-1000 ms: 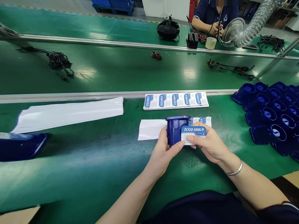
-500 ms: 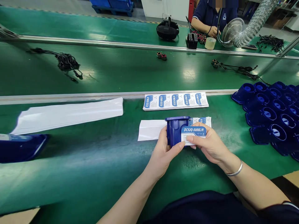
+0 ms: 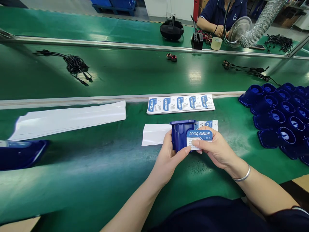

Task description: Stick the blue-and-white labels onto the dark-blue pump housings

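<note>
My left hand [image 3: 169,156] is closed round a dark blue plastic housing [image 3: 180,137], its thumb along the lower edge. A white and blue label [image 3: 199,135] printed DC52Q-5000L/H lies over the housing's right part. My right hand [image 3: 214,146] pinches that label, thumb on its face and fingers behind; whether it is stuck down I cannot tell. Just behind my hands lies a label strip [image 3: 155,133], partly bare white backing. Farther back is a stack of printed label sheets [image 3: 181,104].
Rows of blue housings [image 3: 286,135] stand at the right. At the left lie white backing strips [image 3: 70,119] and another blue housing [image 3: 21,158]. Beyond the metal rail, black cables [image 3: 76,64] and small coils [image 3: 171,57] rest on a green belt. A co-worker [image 3: 217,19] sits opposite.
The cables and small coils on the green belt have shifted right. My hands, the housing and the label hold almost the same position; the view has moved slightly.
</note>
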The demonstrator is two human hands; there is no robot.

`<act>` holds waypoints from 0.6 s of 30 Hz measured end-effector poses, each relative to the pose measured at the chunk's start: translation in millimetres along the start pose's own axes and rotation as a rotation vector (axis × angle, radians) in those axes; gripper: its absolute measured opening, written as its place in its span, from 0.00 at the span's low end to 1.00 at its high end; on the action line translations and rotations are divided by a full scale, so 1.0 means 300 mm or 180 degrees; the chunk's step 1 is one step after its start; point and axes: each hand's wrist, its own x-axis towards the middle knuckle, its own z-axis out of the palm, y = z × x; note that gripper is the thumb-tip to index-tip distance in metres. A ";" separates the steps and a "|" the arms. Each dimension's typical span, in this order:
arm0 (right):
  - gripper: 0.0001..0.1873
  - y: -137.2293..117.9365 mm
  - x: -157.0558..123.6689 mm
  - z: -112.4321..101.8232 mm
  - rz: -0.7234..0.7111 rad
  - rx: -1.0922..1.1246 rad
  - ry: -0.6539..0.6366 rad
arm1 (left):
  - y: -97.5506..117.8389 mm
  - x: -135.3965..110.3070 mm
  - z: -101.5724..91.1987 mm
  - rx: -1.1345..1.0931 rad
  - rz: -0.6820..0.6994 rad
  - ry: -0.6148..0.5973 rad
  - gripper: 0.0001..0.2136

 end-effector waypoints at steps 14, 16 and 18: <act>0.21 0.000 -0.003 0.001 0.0035 -0.0010 0.0027 | 0.012 -0.003 0.009 -0.0002 -0.0034 0.0056 0.31; 0.21 -0.001 -0.003 0.003 0.0034 -0.0033 0.0033 | 0.011 -0.004 0.008 -0.0002 -0.0036 0.0069 0.31; 0.21 -0.003 -0.003 0.005 0.0047 -0.0052 0.0041 | 0.009 -0.005 0.005 0.0005 -0.0041 0.0071 0.32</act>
